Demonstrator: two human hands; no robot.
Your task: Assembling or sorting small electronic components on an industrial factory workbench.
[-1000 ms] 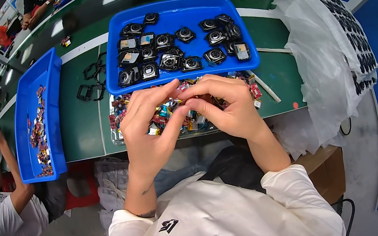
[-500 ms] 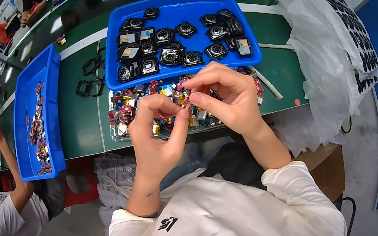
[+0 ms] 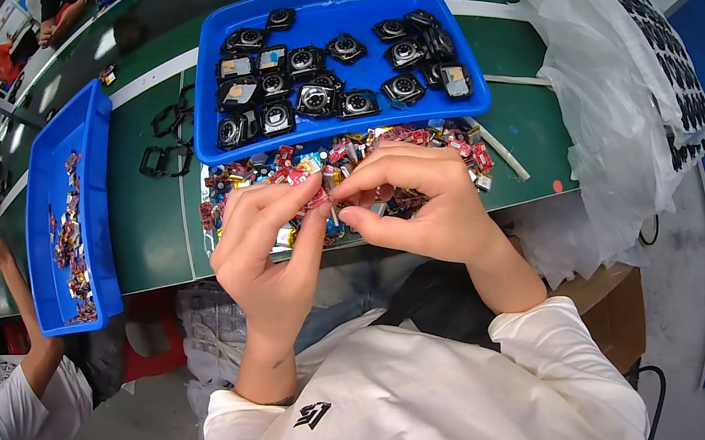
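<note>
A small red part [image 3: 321, 199] lies between the thumb and the index finger of the left hand [image 3: 261, 244], and these fingers are closed on it. The right hand [image 3: 429, 202] has its thumb and index finger bent just beside this part; whether they pinch it, I cannot tell. Below is a pile of coloured parts [image 3: 350, 151], some with pale marks too small to read. The white shirt [image 3: 405, 409] carries a black emblem [image 3: 312, 415]
</note>
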